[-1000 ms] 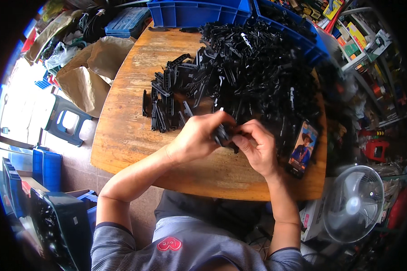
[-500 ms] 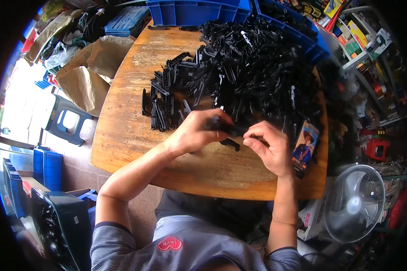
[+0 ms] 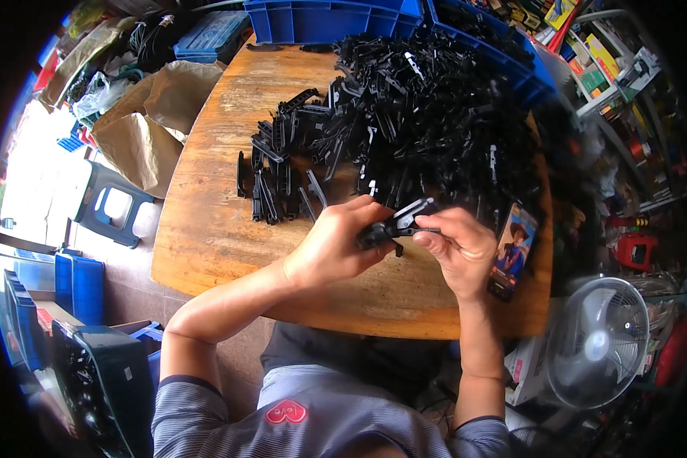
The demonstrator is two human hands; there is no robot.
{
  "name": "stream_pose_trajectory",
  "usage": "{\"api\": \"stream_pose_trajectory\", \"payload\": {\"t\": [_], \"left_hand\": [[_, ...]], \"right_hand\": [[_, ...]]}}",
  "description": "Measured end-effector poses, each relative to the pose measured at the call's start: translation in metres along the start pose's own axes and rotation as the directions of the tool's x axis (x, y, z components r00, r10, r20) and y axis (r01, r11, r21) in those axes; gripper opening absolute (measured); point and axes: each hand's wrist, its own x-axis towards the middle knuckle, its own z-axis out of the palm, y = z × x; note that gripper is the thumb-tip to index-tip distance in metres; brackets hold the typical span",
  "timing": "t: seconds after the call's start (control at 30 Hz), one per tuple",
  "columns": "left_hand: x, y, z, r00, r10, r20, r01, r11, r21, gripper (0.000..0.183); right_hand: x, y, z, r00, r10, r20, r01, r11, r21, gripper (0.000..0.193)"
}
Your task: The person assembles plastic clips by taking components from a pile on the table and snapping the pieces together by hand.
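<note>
Above the table's near half, my left hand (image 3: 337, 238) is closed around a long black plastic part (image 3: 406, 219) with a shiny light-grey face. My right hand (image 3: 459, 243) pinches the same part near its right end between thumb and fingers. Whether the part is one piece or two pieces pressed together, I cannot tell. Just beyond my hands spreads a big heap of similar black plastic parts (image 3: 427, 130). A few parts (image 3: 271, 183) lie in a looser group at the heap's left edge. A small dark piece shows just under the held part, partly hidden by my left hand.
The wooden table (image 3: 214, 244) has a rounded near edge. Blue crates (image 3: 328, 23) stand along its far side. A phone with a lit screen (image 3: 514, 252) lies right of my right hand. A fan (image 3: 597, 343) stands at lower right, a grey stool (image 3: 111, 202) at left.
The held part has turned so its shiny grey face now shows, tilted up to the right. My right hand has moved slightly, and both hands still hold the part.
</note>
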Motion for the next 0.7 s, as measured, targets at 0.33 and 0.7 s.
{"api": "stream_pose_trajectory", "payload": {"t": [0.33,0.7], "left_hand": [[-0.003,0.001,-0.001,0.989,0.131,-0.064,-0.115,0.971,0.211,0.027],[-0.008,-0.003,0.0,0.984,0.171,-0.044,-0.169,0.985,0.036,0.027]], "right_hand": [[-0.002,0.0,0.008,0.992,-0.118,-0.041,0.113,0.988,-0.107,0.027],[0.001,-0.003,0.003,0.99,-0.038,0.139,0.031,0.998,0.049,0.048]]}}
